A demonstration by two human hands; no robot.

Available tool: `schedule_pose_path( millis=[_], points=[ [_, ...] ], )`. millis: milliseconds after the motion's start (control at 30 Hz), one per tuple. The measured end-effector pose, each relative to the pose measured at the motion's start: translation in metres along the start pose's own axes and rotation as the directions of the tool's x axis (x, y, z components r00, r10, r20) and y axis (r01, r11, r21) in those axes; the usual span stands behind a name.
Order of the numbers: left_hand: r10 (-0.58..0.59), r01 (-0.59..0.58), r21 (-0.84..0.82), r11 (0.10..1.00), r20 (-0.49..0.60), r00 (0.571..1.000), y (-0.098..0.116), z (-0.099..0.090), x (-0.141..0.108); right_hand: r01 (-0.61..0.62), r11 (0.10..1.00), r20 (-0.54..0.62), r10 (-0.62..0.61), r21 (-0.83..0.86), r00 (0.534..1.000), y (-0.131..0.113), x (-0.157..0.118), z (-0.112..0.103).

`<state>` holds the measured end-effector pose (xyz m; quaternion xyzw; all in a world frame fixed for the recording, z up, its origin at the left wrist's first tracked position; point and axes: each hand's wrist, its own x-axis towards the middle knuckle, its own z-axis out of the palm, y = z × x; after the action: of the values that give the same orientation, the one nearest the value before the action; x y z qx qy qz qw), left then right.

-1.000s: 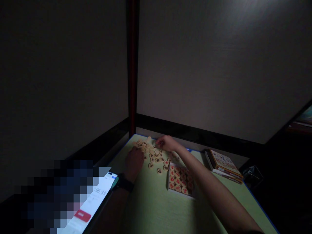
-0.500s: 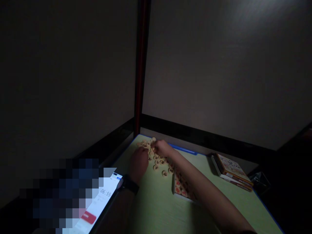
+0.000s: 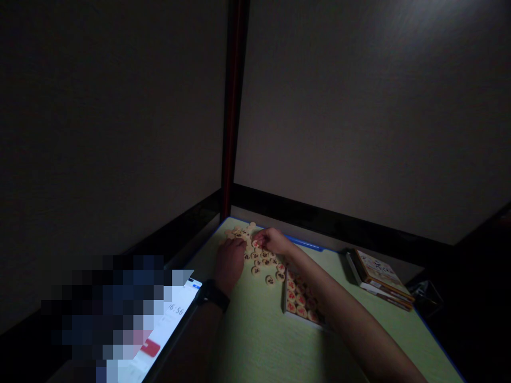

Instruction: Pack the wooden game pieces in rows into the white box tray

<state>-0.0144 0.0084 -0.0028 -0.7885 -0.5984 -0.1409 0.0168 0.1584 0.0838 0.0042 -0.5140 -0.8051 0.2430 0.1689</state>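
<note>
Round wooden pieces with dark or red characters (image 3: 270, 280) lie scattered over the far corner of the green table (image 3: 255, 340). My left hand (image 3: 231, 260), with a dark watch at the wrist, rests at the left side of the pile; its fingertips are among the pieces and too dim to read. My right hand (image 3: 269, 240) pinches a red-marked piece (image 3: 256, 243) at the pile's right side. Below my right forearm, a shallow box (image 3: 285, 298) holds rows of red-marked pieces, partly hidden by the arm.
A lit phone (image 3: 167, 324) stands out at the lower left. Stacked books (image 3: 379, 274) lie at the table's right, beside a clear container (image 3: 427, 298). A blue strip (image 3: 305, 244) runs along the back edge, close to the wall.
My right hand has shifted slightly right, and a red-marked piece now shows at its fingers. My left hand has flattened somewhat over the left of the pile.
</note>
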Motion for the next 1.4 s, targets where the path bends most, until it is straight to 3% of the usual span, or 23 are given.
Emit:
schedule_pose_path(
  millis=[267, 500, 667, 933, 1200, 1400],
  points=[
    [0.012, -0.012, -0.038, 0.999, -0.014, 1.0, -0.003, 0.003, 0.003, 0.039, 0.998, 0.078, -0.034, -0.052, 0.996, -0.012, 0.004, -0.006],
    [0.002, -0.002, -0.073, 0.997, -0.002, 1.0, -0.003, 0.002, 0.002, 0.076, 0.923, 0.02, -0.074, -0.377, 0.997, -0.023, 0.0, -0.015],
    [0.006, -0.006, -0.088, 0.996, -0.001, 1.0, -0.002, 0.003, 0.002, 0.092, 0.901, 0.08, -0.064, -0.423, 0.995, -0.029, -0.009, -0.012],
    [-0.013, 0.012, -0.089, 0.996, -0.015, 1.0, -0.002, 0.003, 0.002, 0.046, 0.835, 0.079, -0.003, -0.548, 0.997, -0.045, -0.013, -0.01],
    [-0.015, 0.013, -0.103, 0.995, -0.015, 1.0, -0.002, 0.003, 0.003, 0.087, 0.802, 0.116, -0.022, -0.592, 0.993, -0.056, -0.016, -0.005],
    [-0.03, 0.026, -0.11, 0.994, -0.04, 0.999, -0.001, 0.003, 0.003, 0.098, 0.872, 0.008, -0.107, -0.48, 0.994, -0.06, -0.057, -0.018]
  ],
)
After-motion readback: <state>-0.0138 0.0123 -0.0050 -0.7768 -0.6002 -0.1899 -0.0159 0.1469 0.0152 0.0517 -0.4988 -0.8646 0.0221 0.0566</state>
